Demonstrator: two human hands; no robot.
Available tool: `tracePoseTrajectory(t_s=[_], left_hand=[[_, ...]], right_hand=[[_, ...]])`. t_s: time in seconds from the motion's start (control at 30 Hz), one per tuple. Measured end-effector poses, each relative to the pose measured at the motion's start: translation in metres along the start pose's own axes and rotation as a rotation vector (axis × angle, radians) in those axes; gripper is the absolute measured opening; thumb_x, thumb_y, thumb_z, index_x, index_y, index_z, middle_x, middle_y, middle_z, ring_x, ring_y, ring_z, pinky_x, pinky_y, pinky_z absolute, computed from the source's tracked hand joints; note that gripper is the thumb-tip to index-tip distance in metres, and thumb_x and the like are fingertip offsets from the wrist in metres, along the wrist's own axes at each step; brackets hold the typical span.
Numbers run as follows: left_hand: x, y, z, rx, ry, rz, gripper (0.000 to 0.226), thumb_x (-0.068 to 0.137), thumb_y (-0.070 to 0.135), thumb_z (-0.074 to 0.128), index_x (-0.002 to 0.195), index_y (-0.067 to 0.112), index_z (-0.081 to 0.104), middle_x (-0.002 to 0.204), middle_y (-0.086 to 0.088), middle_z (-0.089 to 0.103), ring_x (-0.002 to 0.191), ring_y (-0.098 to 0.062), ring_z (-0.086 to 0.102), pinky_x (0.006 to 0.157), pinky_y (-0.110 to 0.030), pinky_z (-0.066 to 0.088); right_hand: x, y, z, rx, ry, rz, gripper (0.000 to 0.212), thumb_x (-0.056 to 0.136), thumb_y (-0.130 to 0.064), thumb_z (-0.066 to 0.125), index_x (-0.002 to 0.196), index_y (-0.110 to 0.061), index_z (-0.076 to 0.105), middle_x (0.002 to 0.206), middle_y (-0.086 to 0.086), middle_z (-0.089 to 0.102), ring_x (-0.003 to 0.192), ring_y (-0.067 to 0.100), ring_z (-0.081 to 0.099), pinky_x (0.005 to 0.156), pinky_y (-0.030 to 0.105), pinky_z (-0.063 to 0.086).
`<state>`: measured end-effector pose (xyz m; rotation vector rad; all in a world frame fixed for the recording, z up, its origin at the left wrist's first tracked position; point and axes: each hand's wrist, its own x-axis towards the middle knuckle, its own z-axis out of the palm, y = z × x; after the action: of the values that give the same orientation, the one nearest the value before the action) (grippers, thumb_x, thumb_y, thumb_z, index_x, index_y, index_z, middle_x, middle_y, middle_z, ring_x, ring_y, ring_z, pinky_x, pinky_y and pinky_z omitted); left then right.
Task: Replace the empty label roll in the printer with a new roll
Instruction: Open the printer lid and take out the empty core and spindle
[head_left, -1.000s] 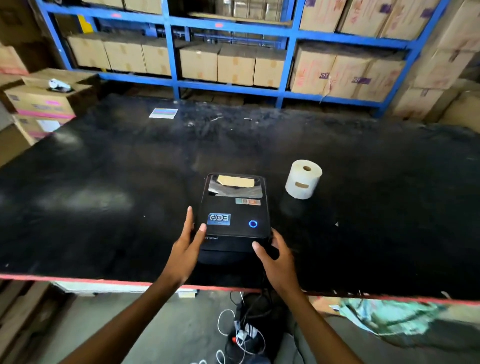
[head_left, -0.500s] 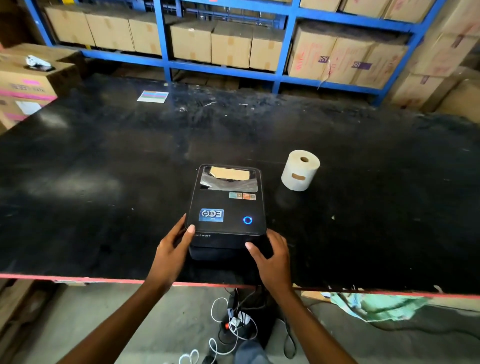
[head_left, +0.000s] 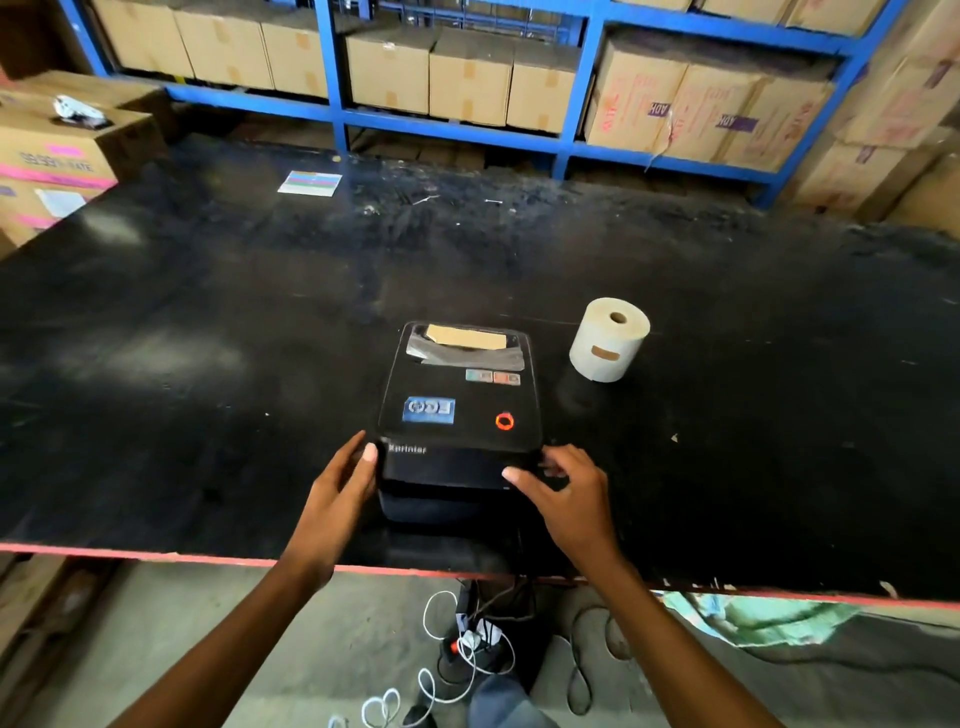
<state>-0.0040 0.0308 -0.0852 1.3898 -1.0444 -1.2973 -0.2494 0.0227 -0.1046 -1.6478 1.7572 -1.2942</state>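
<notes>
A black label printer (head_left: 457, 395) sits near the front edge of the black table (head_left: 208, 364). Its button ring (head_left: 504, 421) glows red-orange. Through the clear window at the back of the lid a bare brown cardboard core (head_left: 466, 336) shows. My left hand (head_left: 340, 488) grips the lid's front left corner and my right hand (head_left: 566, 493) grips its front right corner. The lid's front looks slightly raised off the base. A full white label roll (head_left: 609, 340) stands on end to the right of the printer, apart from it.
A small coloured label sheet (head_left: 310, 183) lies at the table's far left. Stacked cartons (head_left: 57, 150) stand left of the table, and a blue rack (head_left: 467, 130) of cartons runs behind it. Cables and a power strip (head_left: 467, 644) lie on the floor below the red table edge (head_left: 156, 553).
Both hands have closed on the lid's front corners. The button light turned from blue to red-orange, and the lid's front edge has come up slightly.
</notes>
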Motion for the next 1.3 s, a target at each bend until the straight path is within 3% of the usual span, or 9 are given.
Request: tracePoseTrajectory(t_s=[0.17, 0.27, 0.5, 0.63, 0.77, 0.87, 1.0, 1.17, 1.3], left_hand=[[0.011, 0.007, -0.003, -0.011, -0.031, -0.058, 0.024, 0.099, 0.027, 0.040, 0.105, 0.022, 0.062, 0.100, 0.009, 0.068, 0.093, 0.000, 0.064, 0.094, -0.021, 0.047], [0.019, 0.008, -0.009, 0.087, -0.078, -0.052, 0.023, 0.097, 0.019, 0.047, 0.094, 0.024, 0.068, 0.078, 0.018, 0.075, 0.082, 0.004, 0.069, 0.082, -0.013, 0.053], [0.035, 0.012, -0.024, 0.282, -0.131, -0.047, 0.020, 0.095, 0.017, 0.052, 0.106, 0.020, 0.069, 0.101, 0.003, 0.073, 0.097, -0.010, 0.068, 0.085, -0.027, 0.054], [0.055, 0.019, -0.027, 0.399, -0.114, -0.009, 0.015, 0.092, 0.019, 0.057, 0.093, 0.022, 0.071, 0.095, -0.003, 0.075, 0.088, -0.015, 0.069, 0.089, -0.039, 0.052], [0.083, 0.026, -0.012, 0.520, -0.064, 0.154, 0.033, 0.090, 0.019, 0.062, 0.122, 0.012, 0.062, 0.113, -0.001, 0.066, 0.103, -0.013, 0.062, 0.101, -0.034, 0.046], [0.105, 0.024, 0.004, 0.723, -0.133, 0.259, 0.052, 0.091, 0.031, 0.057, 0.139, 0.013, 0.046, 0.141, -0.006, 0.048, 0.134, -0.023, 0.039, 0.111, -0.039, 0.033], [0.117, 0.015, 0.025, 0.938, -0.141, 0.218, 0.059, 0.091, 0.040, 0.053, 0.142, 0.014, 0.041, 0.154, -0.015, 0.029, 0.145, -0.032, 0.013, 0.115, -0.049, 0.020], [0.097, 0.039, 0.037, 0.664, -0.045, 0.386, 0.052, 0.089, 0.021, 0.062, 0.138, 0.011, 0.047, 0.150, -0.009, 0.036, 0.143, -0.023, 0.023, 0.115, -0.034, 0.021], [0.078, 0.069, 0.051, 0.395, -0.058, 0.438, 0.045, 0.087, 0.018, 0.065, 0.130, 0.013, 0.056, 0.134, 0.004, 0.052, 0.126, -0.004, 0.046, 0.106, -0.021, 0.034]], right_hand=[[0.078, -0.062, -0.019, 0.096, 0.075, 0.074, 0.058, 0.068, -0.052, 0.075, 0.044, -0.014, 0.037, 0.040, -0.008, 0.033, 0.045, 0.005, 0.025, 0.047, 0.028, 0.027], [0.126, -0.093, -0.022, 0.022, 0.104, 0.177, 0.063, 0.073, -0.058, 0.067, 0.044, -0.017, 0.030, 0.042, -0.007, 0.032, 0.045, 0.012, 0.031, 0.050, 0.033, 0.028], [0.174, -0.095, -0.005, 0.046, 0.186, 0.189, 0.053, 0.084, -0.049, 0.057, 0.054, -0.006, 0.051, 0.055, 0.005, 0.050, 0.060, 0.029, 0.051, 0.065, 0.037, 0.043], [0.178, -0.091, -0.006, 0.116, 0.107, 0.164, 0.032, 0.091, -0.036, 0.055, 0.089, -0.006, 0.067, 0.089, 0.003, 0.068, 0.085, 0.015, 0.061, 0.075, 0.028, 0.045], [0.158, -0.069, -0.001, 0.227, 0.071, 0.160, 0.028, 0.092, -0.023, 0.057, 0.112, -0.005, 0.064, 0.110, 0.005, 0.066, 0.098, 0.013, 0.060, 0.081, 0.012, 0.047], [0.128, -0.032, 0.016, -0.070, -0.049, 0.194, 0.035, 0.088, -0.032, 0.059, 0.116, -0.012, 0.064, 0.130, 0.012, 0.059, 0.119, 0.025, 0.054, 0.107, 0.039, 0.037], [0.080, -0.011, 0.041, -0.400, -0.314, 0.101, 0.059, 0.082, -0.051, 0.042, 0.131, -0.019, 0.055, 0.157, 0.009, 0.026, 0.144, 0.023, 0.018, 0.113, 0.040, 0.011], [0.070, -0.019, 0.040, 0.040, -0.114, 0.160, 0.047, 0.088, -0.019, 0.061, 0.133, -0.008, 0.052, 0.145, 0.011, 0.046, 0.137, 0.023, 0.038, 0.116, 0.038, 0.026], [0.074, -0.038, 0.016, 0.350, 0.123, 0.167, 0.034, 0.085, -0.011, 0.065, 0.119, -0.013, 0.062, 0.111, 0.004, 0.062, 0.103, 0.006, 0.060, 0.092, 0.012, 0.044]])
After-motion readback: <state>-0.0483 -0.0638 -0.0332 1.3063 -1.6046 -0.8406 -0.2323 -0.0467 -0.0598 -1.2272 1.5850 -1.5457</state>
